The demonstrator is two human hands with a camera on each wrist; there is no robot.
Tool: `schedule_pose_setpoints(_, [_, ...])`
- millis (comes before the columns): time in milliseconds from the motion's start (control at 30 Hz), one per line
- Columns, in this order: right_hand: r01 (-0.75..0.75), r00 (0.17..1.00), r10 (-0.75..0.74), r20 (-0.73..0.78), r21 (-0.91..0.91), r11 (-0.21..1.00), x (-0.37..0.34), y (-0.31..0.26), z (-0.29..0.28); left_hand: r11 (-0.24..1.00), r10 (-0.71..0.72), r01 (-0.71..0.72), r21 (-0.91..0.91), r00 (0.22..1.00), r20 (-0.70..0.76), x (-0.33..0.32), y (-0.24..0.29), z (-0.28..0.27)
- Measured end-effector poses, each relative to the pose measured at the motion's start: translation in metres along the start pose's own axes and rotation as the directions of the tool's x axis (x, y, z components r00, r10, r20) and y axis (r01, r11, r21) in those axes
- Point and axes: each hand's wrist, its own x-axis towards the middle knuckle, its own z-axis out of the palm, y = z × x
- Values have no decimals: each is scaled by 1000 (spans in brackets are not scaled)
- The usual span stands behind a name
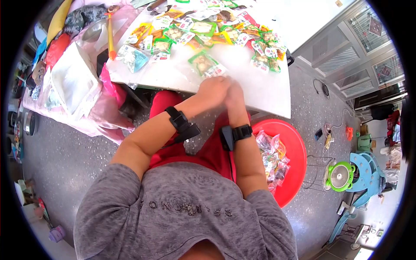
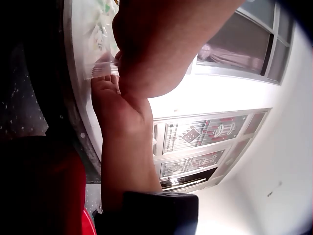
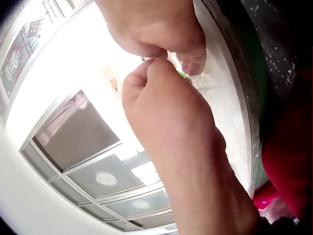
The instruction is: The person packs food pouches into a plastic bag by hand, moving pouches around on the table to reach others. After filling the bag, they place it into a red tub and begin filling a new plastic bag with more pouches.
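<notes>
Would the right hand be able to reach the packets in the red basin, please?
Probably yes: the red basin stands open beside the right arm, nothing visible covering its packets, though the right hand, busy at the green-edged bag, may need freeing.

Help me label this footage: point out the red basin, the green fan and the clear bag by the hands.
Red basin (image 1: 297, 167): head view, bare inner wall, right side.
Green fan (image 1: 340, 177): head view, centre of the grille.
Clear bag (image 1: 203, 65): head view, middle.

A mottled grey lettered T-shirt (image 1: 186, 221), red trousers (image 1: 166, 100) and black wrist straps (image 1: 177, 119) are worn.
</notes>
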Motion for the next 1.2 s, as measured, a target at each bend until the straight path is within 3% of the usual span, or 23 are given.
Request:
schedule_pose_setpoints(67, [-6, 998, 5, 69, 20, 1000, 4, 8, -5, 998, 46, -49, -39, 997, -63, 0, -11, 8])
schedule_pose_setpoints(133, [203, 961, -170, 217, -139, 969, 3, 12, -7, 991, 78, -88, -103, 992, -104, -4, -10, -3])
schedule_pose_setpoints(200, [275, 956, -240, 166, -237, 932, -6, 4, -12, 985, 135, -150, -82, 977, -166, -4, -21, -7])
schedule_pose_setpoints(267, [184, 969, -223, -108, -289, 939, -21, -13, -2, 974, 223, -222, 31, 947, -230, -3, -54, -6])
schedule_pose_setpoints(300, [209, 950, -271, -153, -332, 920, -22, -16, -4, 999, 5, 4, 38, 968, -251, -1, -50, -30])
schedule_pose_setpoints(367, [255, 896, -376, -236, -420, 871, -22, -23, -7, 963, -117, 154, 221, 978, -173, 3, -75, -58])
schedule_pose_setpoints(433, [268, 884, -386, -264, -390, 881, -17, -24, -20, 828, -124, 247, 504, 957, -264, 0, -115, -60])
schedule_pose_setpoints(533, [273, 876, -389, -284, -372, 887, -18, -25, -18, 660, -130, 289, 693, 953, -274, -9, -159, -60])
schedule_pose_setpoints(633, [268, 880, -380, -286, -363, 893, -19, -26, -16, 686, -315, 280, 672, 946, -72, -6, -178, -68])
schedule_pose_setpoints(733, [285, 879, -389, -277, -350, 892, -22, -29, -20, 750, -415, 429, 504, 898, -146, 8, -172, -86])
schedule_pose_setpoints(833, [299, 869, -418, -264, -394, 869, -27, -32, -19, 818, -421, 496, 292, 861, -284, 17, -154, -112])
schedule_pose_setpoints(933, [326, 849, -482, -218, -501, 802, -35, -42, -7, 963, -269, 252, -98, 868, -416, 17, -126, -124])
schedule_pose_setpoints(1000, [374, 835, -523, -172, -519, 768, -40, -45, 6, 835, -411, 295, -464, 895, -171, 14, -98, -128])
schedule_pose_setpoints(1067, [335, 902, -424, -86, -482, 810, -48, -48, 18, 542, -425, 333, -771, 901, 90, 11, -81, -122])
schedule_pose_setpoints(1133, [226, 968, -251, -7, -415, 881, -57, -50, 28, 253, -357, 346, -904, 901, 245, 5, -59, -109])
schedule_pose_setpoints(1200, [92, 989, -59, 134, -258, 962, -62, -47, 22, 91, -253, 407, -909, 892, 374, 2, -41, -98])
